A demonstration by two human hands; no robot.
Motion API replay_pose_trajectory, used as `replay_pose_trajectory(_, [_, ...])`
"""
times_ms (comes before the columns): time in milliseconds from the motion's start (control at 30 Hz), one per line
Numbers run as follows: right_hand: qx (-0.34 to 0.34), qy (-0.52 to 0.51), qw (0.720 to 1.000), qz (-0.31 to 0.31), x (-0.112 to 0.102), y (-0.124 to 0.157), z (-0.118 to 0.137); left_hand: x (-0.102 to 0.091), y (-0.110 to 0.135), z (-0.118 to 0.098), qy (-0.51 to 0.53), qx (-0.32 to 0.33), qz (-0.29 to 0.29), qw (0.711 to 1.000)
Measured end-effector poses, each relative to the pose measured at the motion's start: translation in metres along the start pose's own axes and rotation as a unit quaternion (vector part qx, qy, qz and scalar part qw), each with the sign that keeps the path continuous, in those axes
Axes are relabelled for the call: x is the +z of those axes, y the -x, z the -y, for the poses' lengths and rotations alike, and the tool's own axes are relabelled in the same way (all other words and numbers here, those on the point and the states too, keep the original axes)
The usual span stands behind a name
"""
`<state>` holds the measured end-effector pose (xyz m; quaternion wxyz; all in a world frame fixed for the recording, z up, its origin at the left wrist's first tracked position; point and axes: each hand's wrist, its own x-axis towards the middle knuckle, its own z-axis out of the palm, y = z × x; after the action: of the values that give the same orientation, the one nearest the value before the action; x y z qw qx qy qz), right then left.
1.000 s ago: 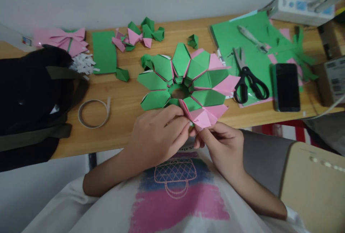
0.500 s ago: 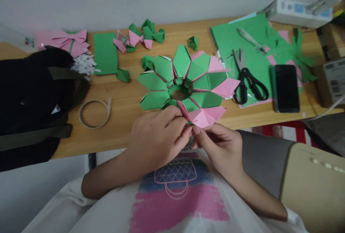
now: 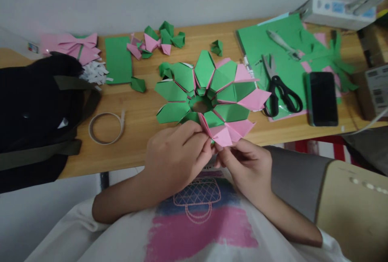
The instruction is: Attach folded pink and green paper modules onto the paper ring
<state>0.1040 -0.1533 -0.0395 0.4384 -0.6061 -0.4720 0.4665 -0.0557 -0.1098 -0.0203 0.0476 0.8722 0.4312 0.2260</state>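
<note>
A ring-shaped origami flower [image 3: 204,70] of folded green and pink paper, with a round hole in its middle, lies at the table's front edge. My left hand [image 3: 178,161] is closed on the flower's near side, its fingers curled over the green and pink petals there. At the near right, my right hand [image 3: 248,165] pinches the bottom of a pink petal [image 3: 222,136] between thumb and fingers. The two hands' fingertips almost meet under this petal. Part of the near petals is hidden behind my left fingers.
Several folded paper pieces [image 3: 168,35] lie behind the flower. Black-handled scissors [image 3: 280,88], a phone [image 3: 323,99] and green paper sheets [image 3: 257,39] are at the right. A tape ring [image 3: 106,128] and a black bag [image 3: 36,112] stand to the left.
The pink petal between my hands has tipped slightly down and leftward, and its folded flap shows more clearly. Both hands keep nearly the same place and grip.
</note>
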Motion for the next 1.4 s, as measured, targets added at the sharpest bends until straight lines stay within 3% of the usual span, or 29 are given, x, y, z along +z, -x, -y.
replay_pose_trajectory(333, [0.003,0.002,1.0,-0.003,0.0003,0.0007,-0.0008,-0.003,0.0008,-0.0003,0.025,-0.011,0.036,0.999])
replay_pose_trajectory(633, [-0.006,0.009,1.0,-0.004,0.002,-0.0015,0.0031,-0.0004,0.0025,-0.0046,-0.069,0.018,0.029,0.997])
replay_pose_trajectory(1033, [0.0,0.006,1.0,-0.001,0.0023,-0.0012,0.0026,-0.0015,0.0021,-0.005,-0.006,-0.019,0.026,0.999])
replay_pose_trajectory(1400, [-0.032,0.036,0.999,-0.012,0.0029,-0.0021,0.0037,0.0023,0.0002,-0.0075,-0.035,0.004,0.005,0.999])
